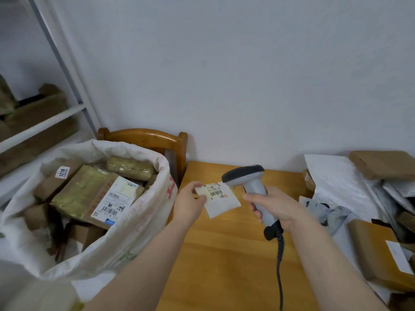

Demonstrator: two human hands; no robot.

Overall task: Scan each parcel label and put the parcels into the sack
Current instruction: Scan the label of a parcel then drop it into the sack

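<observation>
My left hand (189,202) pinches a small flat white parcel (221,203) by its left edge, held above the wooden table (224,254) with its barcode label facing up. My right hand (275,208) grips the handle of a grey barcode scanner (249,178), whose dark head points down at the label from just right of it. The scanner's cable hangs toward the table's front. At left stands an open white woven sack (134,221), filled with brown boxes and taped parcels.
A pile of parcels (370,209) covers the table's right side: white and grey poly bags and brown cardboard boxes. A wooden chair back (146,138) stands behind the sack against the wall. A white shelf rack (45,122) with cartons is at far left.
</observation>
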